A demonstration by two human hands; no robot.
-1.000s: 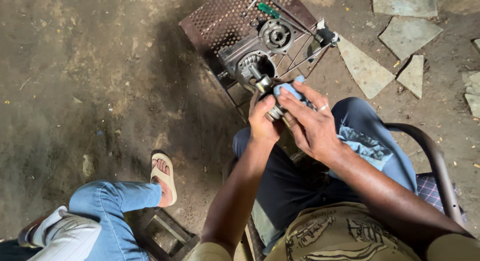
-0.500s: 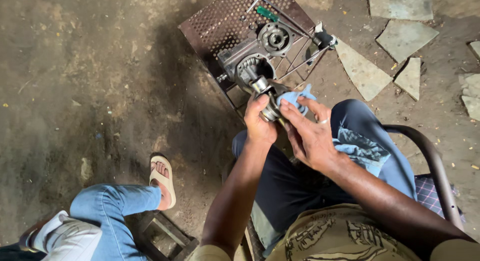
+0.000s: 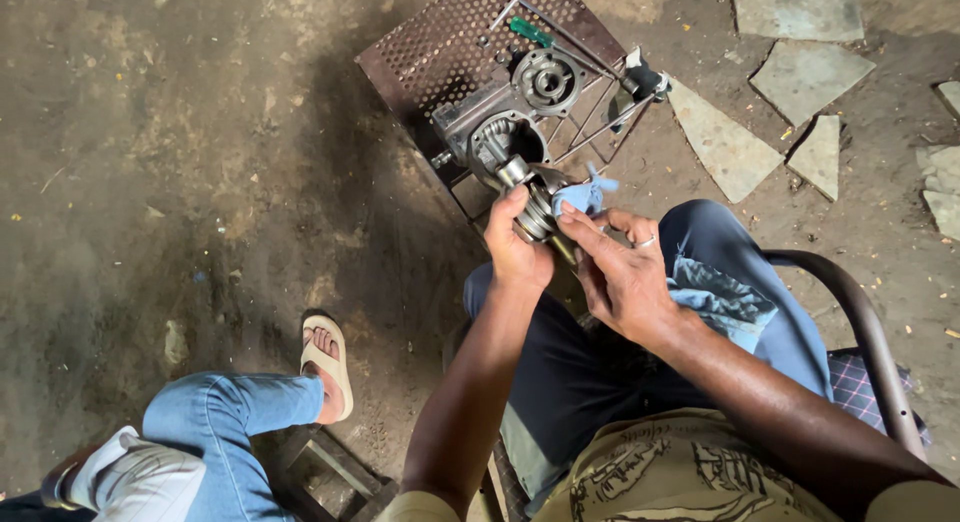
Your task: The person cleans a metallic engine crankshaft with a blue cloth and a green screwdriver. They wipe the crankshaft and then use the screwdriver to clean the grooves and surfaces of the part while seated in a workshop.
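My left hand (image 3: pixel 516 250) grips a greasy metal shaft part with a round bearing-like body (image 3: pixel 532 204), held up over my lap. My right hand (image 3: pixel 618 270) presses a small blue cloth (image 3: pixel 582 195) against that part, fingers stretched along it, a ring on one finger. Just beyond the hands stands a perforated rusty metal stand (image 3: pixel 455 44) carrying a grey machine housing with a round opening (image 3: pixel 500 137), a round bearing plate (image 3: pixel 547 81) and a green-handled tool (image 3: pixel 530 30).
Another person's leg in blue jeans (image 3: pixel 215 412) with a pale sandal (image 3: pixel 327 357) rests at lower left. Broken stone slabs (image 3: pixel 720 137) lie on the dirt floor at upper right. A curved chair armrest (image 3: pixel 860 327) runs beside my right knee.
Both hands have drawn the metal part a little toward me, away from the housing, and my right hand shifted the blue cloth along it.
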